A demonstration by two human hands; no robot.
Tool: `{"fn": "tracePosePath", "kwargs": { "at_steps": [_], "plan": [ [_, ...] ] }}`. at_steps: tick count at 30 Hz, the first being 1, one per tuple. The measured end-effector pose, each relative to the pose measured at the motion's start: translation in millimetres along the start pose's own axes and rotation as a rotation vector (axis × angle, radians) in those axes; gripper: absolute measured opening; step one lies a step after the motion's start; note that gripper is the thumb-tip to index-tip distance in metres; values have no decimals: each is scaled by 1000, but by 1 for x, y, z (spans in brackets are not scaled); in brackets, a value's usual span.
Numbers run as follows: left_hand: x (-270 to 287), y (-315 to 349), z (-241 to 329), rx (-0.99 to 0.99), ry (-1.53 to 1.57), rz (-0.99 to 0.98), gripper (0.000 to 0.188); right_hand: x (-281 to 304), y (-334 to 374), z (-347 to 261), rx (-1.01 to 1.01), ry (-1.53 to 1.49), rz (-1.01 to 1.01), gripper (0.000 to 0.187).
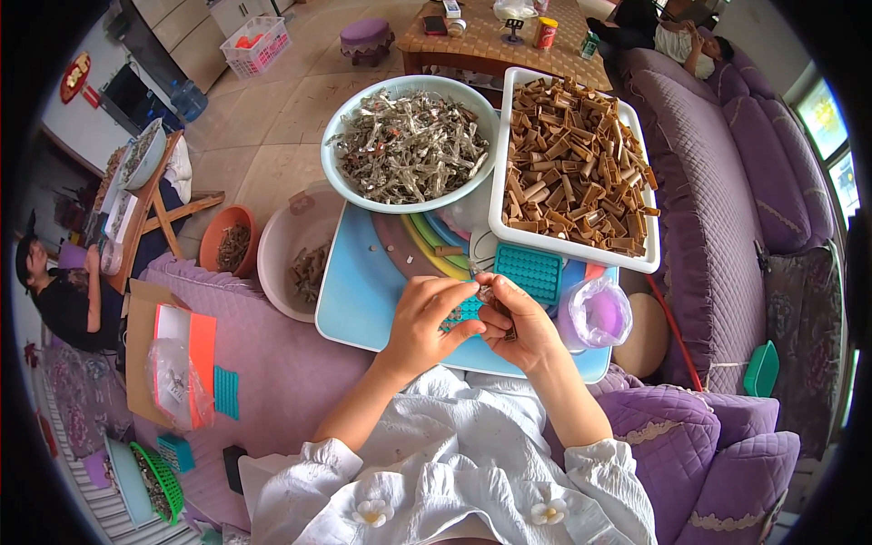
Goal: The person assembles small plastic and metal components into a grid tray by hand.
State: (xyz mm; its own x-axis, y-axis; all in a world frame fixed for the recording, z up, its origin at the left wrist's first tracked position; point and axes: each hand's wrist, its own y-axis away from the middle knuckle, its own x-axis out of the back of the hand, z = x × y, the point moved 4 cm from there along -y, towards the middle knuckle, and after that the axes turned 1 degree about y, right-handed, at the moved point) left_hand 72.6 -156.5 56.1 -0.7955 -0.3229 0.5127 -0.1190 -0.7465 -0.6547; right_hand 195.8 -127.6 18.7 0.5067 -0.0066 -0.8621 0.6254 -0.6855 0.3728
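In front of me, above a blue folding table [350,295], my two hands meet with their fingers pinched. My right hand [525,331] curls round a small brownish piece [488,289], and more brown bits show under its fingers. My left hand [422,320] bends inward, its fingertips at the same piece; what they pinch is too small to make out. Just beyond lies a teal studded tray [529,272], with another teal tray [468,309] partly hidden under my hands. A light blue basin [332,173] of silvery twisted strips and a white tub [498,204] of curved brown pieces stand behind.
A purple-lined bin [599,313] stands at the table's right edge. To the left are a pink basin [277,263], an orange bucket [218,218] and an open carton [145,350]. A purple sofa [699,200] runs along the right. Another person [73,295] sits far left.
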Motion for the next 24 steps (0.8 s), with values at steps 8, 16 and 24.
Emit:
{"fn": "tracePosePath", "kwargs": {
  "at_steps": [8, 16, 24],
  "plan": [
    [-6, -4, -2, 195, 328, -10, 22, -2, 7, 10, 87, 35, -2, 19],
    [7, 20, -26, 436, 848, 297, 18, -29, 52, 6, 118, 1037, -463, 26],
    [16, 22, 10, 650, 890, 98, 25, -49, 65, -28, 489, 831, -166, 38]
  ]
}}
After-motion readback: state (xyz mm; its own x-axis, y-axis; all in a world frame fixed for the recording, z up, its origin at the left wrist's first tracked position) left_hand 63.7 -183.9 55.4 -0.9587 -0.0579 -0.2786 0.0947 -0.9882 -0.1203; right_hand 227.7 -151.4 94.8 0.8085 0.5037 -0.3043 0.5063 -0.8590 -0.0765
